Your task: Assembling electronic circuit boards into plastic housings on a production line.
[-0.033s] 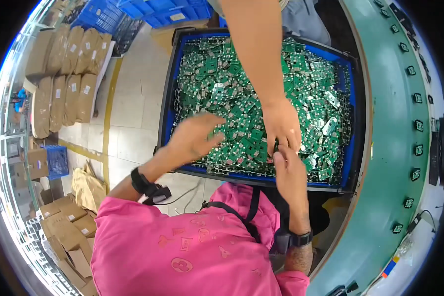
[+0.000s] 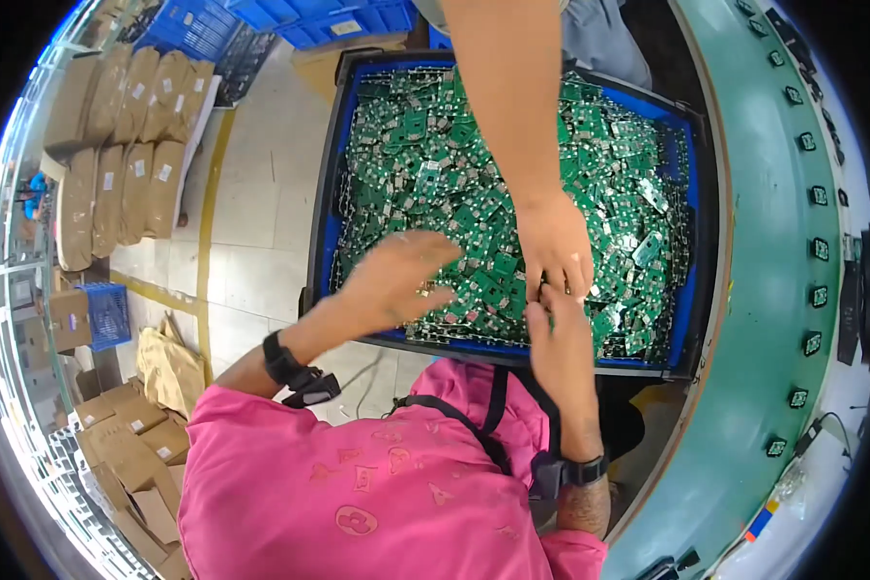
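Left hand (image 2: 401, 275): is hovering over the near left part of the heap, blurring slightly; is spreading thumb and fingers well apart, gripping nothing visible
Right hand (image 2: 563, 348): is reaching over the near edge, bending the fingers and meeting the other person's hand at the fingertips; cannot tell about anything pinched there
Other person's hand (image 2: 554, 242): is reaching in from the far side, pointing the fingers toward the near edge
Circuit boards (image 2: 420, 179): are lying in a loose heap below the hands, facing every way, showing green with small metallic parts
Tray (image 2: 683, 309): is holding the boards between the two people, showing blue walls inside a black outer rim
Counter (image 2: 735, 406): is running along the right, just beside the tray, showing a smooth green surface and bending with the lens
Small dark modules (image 2: 813, 343): are sitting in a spaced row along the right side of the counter
Floor (image 2: 261, 213): is stretching out on the left in pale tiles
Yellow line (image 2: 212, 208): is crossing the tiles lengthwise
Brown wrapped packages (image 2: 135, 184): are standing in two rows, upper left
Blue basket (image 2: 109, 317): is resting below the packages
Tan bag (image 2: 167, 362): is slumping beside the basket
Cardboard boxes (image 2: 130, 449): are piling up, lower left
Blue crates (image 2: 338, 24): are standing beyond the tray
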Motion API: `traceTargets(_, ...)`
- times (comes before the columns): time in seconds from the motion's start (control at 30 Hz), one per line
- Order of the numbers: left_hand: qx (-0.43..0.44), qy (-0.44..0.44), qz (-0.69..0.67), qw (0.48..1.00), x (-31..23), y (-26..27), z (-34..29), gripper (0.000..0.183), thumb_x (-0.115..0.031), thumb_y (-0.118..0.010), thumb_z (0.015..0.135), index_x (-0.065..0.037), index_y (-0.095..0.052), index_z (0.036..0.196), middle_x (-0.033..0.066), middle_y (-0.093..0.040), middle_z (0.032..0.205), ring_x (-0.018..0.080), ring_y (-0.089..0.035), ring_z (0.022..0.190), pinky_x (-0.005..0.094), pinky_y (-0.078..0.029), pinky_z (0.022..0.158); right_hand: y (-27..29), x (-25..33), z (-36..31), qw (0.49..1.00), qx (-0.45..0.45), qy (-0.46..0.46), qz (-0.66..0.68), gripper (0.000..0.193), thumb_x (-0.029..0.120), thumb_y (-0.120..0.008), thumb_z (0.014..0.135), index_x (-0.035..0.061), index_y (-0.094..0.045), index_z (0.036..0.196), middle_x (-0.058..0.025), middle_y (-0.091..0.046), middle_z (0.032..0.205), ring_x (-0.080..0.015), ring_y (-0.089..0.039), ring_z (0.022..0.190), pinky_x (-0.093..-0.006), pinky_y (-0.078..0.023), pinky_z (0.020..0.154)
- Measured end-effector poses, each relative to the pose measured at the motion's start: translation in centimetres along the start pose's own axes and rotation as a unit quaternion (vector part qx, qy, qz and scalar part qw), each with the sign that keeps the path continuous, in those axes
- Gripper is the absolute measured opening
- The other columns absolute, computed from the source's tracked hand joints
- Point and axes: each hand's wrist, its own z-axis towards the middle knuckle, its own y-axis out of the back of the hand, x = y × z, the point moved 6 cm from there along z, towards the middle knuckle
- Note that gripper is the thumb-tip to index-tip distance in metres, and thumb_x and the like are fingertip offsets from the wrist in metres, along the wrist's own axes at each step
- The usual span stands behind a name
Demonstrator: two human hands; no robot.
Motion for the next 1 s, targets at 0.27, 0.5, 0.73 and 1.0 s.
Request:
traceTargets(0.27, 0.073, -0.071, 0.059, 0.993, 0.3, -5.4, -0.2, 0.092, -0.056, -0.071, 0.078, -0.006, -0.039, 0.148, 0.0164, -0.045, 0.144, 0.0356, -0.038, 0.136, 0.0614, -0.022, 0.113, -4.0, 2.5, -2.5, 0.997, 0.021, 0.044, -0.053, 0.071, 0.013, -0.062, 0.093, -0.0079, -0.025, 0.15, -0.0285, -0.044, 0.142, -0.0433, -0.041, 0.13, -0.0474, -0.032, 0.112)
traceTargets(0.5, 0.107, -0.052, 0.035, 0.992, 0.7, -5.0, 1.5, 0.08, -0.051, -0.076, 0.073, -0.007, -0.051, 0.135, 0.0128, -0.052, 0.123, 0.0329, -0.049, 0.118, 0.052, -0.032, 0.102, -3.7, 1.6, -1.8, 1.0, -0.021, 0.005, 0.017, 0.053, 0.016, -0.068, 0.09, -0.0035, -0.05, 0.135, -0.0247, -0.059, 0.126, -0.0405, -0.057, 0.117, -0.0434, -0.044, 0.102)
traceTargets(0.73, 0.1, -0.064, -0.112, 0.987, 2.2, -5.6, 1.1, 0.084, -0.036, -0.085, 0.061, -0.005, -0.047, 0.129, 0.0179, -0.039, 0.149, 0.0365, -0.044, 0.13, 0.0514, -0.036, 0.099, -5.1, 3.7, -1.5, 0.995, 0.076, 0.011, 0.07, 0.057, 0.01, -0.07, 0.085, 0.0, -0.049, 0.137, -0.0226, -0.057, 0.133, -0.0393, -0.055, 0.121, -0.0408, -0.043, 0.105)
traceTargets(1.0, 0.15, -0.216, 0.005, 0.965, 0.6, -6.2, 1.1, 0.054, -0.037, -0.073, 0.075, -0.021, -0.064, 0.126, 0.0021, -0.049, 0.149, 0.0291, -0.039, 0.14, 0.0586, -0.028, 0.112, -6.1, 1.8, -1.0, 0.918, 0.164, -0.097, 0.347, 0.052, 0.002, -0.067, 0.09, 0.0017, -0.048, 0.138, -0.0111, -0.061, 0.132, -0.0164, -0.058, 0.119, -0.03, -0.051, 0.092)
